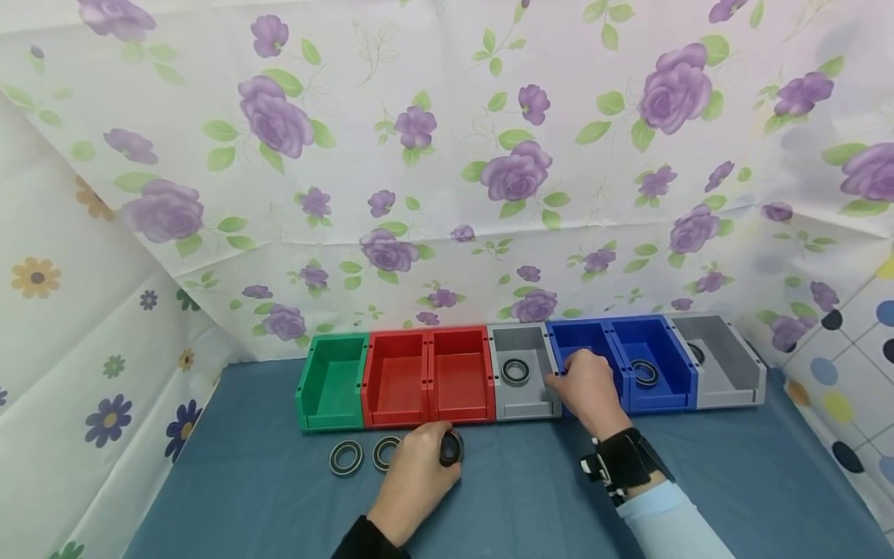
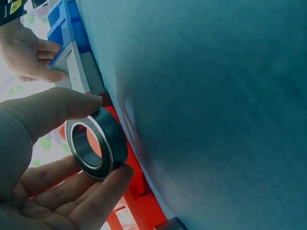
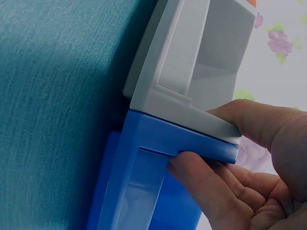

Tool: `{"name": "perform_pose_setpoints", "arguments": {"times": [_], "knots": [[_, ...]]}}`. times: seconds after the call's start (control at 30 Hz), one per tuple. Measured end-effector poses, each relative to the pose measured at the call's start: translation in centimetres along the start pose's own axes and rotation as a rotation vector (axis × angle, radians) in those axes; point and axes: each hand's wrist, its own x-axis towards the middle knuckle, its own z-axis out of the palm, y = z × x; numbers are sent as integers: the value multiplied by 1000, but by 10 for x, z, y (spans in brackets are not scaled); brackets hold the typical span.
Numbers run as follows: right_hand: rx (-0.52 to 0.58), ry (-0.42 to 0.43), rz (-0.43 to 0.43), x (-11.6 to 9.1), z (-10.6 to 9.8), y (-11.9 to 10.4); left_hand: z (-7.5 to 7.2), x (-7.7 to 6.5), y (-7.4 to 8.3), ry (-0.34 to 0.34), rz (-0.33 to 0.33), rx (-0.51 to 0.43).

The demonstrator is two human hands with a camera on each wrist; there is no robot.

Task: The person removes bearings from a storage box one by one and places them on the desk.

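My left hand point(image 1: 417, 473) holds a ball bearing point(image 2: 97, 143) between thumb and fingers, in front of the red bins point(image 1: 461, 373). The ring has a dark face with bright metal rims and is tilted up off the table. Beside that hand two more bearings lie on the cloth, one bearing point(image 1: 345, 458) in full view, the other bearing point(image 1: 381, 453) partly covered by the hand. My right hand point(image 1: 592, 392) pinches the adjoining side walls of a grey bin point(image 3: 184, 62) and a blue bin point(image 3: 158, 132), thumb on the grey side and fingers inside the blue.
A green bin point(image 1: 334, 380) stands at the row's left end, a grey bin point(image 1: 726, 357) at its right end. Bearings lie in the middle grey bin point(image 1: 515, 373), the right blue bin point(image 1: 644, 373) and the end grey bin. Flowered cloth point(image 1: 447, 155) hangs behind the blue-green tabletop point(image 1: 531, 497).
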Motion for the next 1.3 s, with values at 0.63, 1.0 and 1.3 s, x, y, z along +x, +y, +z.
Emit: {"name": "perform_pose_setpoints", "arguments": {"times": [0.63,1.0,1.3], "knots": [[6,-10,-1,1,-1,0,0,7,5,-135,35,128],[13,-6,-4,0,-2,-2,-3,8,7,-164,29,154],[5,2,-15,0,-2,0,-22,10,15,-106,25,83]]}}
